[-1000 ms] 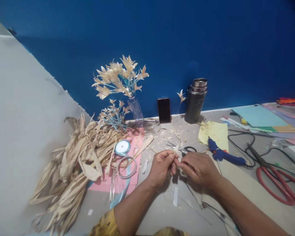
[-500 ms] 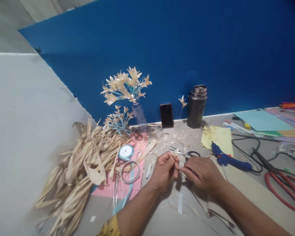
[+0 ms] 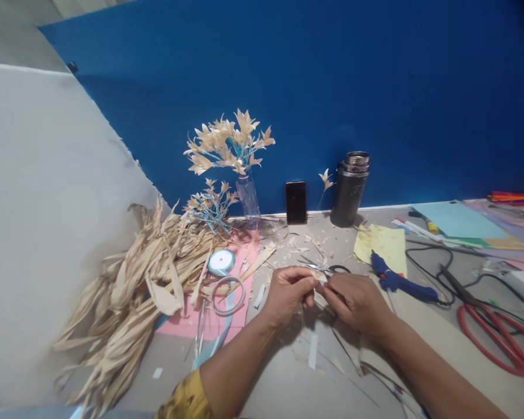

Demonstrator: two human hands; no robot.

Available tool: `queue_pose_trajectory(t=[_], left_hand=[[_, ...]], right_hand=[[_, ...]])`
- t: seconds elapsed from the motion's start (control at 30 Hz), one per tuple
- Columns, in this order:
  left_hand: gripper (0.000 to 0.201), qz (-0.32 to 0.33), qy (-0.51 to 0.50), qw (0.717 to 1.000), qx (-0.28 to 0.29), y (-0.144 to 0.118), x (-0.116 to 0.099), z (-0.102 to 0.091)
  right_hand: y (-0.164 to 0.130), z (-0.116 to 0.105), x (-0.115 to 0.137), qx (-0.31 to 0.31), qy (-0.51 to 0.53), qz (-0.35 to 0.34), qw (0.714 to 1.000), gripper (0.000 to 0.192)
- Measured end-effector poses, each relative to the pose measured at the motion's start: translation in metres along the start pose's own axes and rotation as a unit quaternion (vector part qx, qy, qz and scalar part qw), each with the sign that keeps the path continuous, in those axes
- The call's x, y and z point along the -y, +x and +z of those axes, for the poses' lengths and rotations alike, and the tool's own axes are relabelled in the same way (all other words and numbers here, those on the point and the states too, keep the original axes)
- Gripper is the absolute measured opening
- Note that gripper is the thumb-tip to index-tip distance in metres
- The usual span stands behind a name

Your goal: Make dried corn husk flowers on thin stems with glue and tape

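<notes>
**Both hands pinched a small husk piece at desk centre**

Far left of the desk [image 3: 279, 384]: big heap of dried husks [image 3: 131, 291], spilling toward the near edge. Just right of it a pink sheet [image 3: 233, 323] carried a ribbon spool [image 3: 220, 262] and a loose ring of tape [image 3: 228, 295]. Behind, against the back edge, small vase with husk flowers [image 3: 229, 142], a lower flower sprig [image 3: 209, 203] beside it.

Centre: left hand [image 3: 288, 294] closed, thumb and fingers pinched on a small husk piece [image 3: 318, 278]. Right hand [image 3: 353, 299] met it fingertip to fingertip, also closed in a pinch on the same piece. Piece mostly hidden by the fingers, shape unclear. Small scissors [image 3: 327, 268] lay just behind the hands, scraps all around.

Back edge, centre: phone [image 3: 296, 202] propped upright, dark flask [image 3: 349, 189] to its right.

Right of the hands: yellow paper [image 3: 382, 244], blue glue gun [image 3: 397, 279] partly on it, black cables [image 3: 441, 256], red-handled scissors [image 3: 493, 337] near the right edge, coloured sheets [image 3: 458, 218] at the far right corner.
</notes>
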State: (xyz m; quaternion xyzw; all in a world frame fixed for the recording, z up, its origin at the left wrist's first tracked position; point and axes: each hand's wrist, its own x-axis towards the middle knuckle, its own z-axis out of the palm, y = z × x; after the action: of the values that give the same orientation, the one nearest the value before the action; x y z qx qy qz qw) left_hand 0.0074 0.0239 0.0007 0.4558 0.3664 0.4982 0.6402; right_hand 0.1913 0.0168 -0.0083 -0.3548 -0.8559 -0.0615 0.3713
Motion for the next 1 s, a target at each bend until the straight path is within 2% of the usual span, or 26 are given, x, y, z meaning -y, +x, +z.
queue_pose_trajectory(t=[0.3, 0.53, 0.73, 0.83, 0.9, 0.97, 1.0], left_hand=[[0.028, 0.034, 0.050, 0.998, -0.005, -0.001, 0.002, 0.002], [0.028, 0.049, 0.078, 0.995, -0.035, -0.001, -0.001, 0.000], [0.032, -0.011, 0.039, 0.999, 0.001, -0.004, 0.002, 0.006], [0.029, 0.005, 0.017, 1.000, -0.024, -0.001, 0.001, 0.007], [0.027, 0.027, 0.021, 0.999, -0.042, 0.000, 0.000, 0.006], [0.026, 0.041, 0.042, 0.997, -0.043, 0.000, 0.000, 0.006], [0.025, 0.046, 0.055, 0.997, -0.038, 0.000, 0.000, 0.007]], right_hand=[[-0.003, 0.003, 0.000, 0.026, -0.009, 0.018, 0.999, 0.040], [-0.006, 0.007, -0.002, 0.056, -0.013, 0.023, 0.998, 0.038], [-0.009, 0.009, -0.005, 0.058, -0.029, 0.043, 0.997, 0.034], [-0.008, 0.007, -0.002, 0.024, 0.001, 0.090, 0.996, 0.027], [-0.005, 0.003, 0.000, -0.016, 0.058, 0.151, 0.987, 0.023], [-0.001, -0.002, 0.002, -0.051, 0.146, 0.236, 0.960, 0.021], [0.001, -0.005, 0.003, -0.061, 0.195, 0.282, 0.937, 0.022]])
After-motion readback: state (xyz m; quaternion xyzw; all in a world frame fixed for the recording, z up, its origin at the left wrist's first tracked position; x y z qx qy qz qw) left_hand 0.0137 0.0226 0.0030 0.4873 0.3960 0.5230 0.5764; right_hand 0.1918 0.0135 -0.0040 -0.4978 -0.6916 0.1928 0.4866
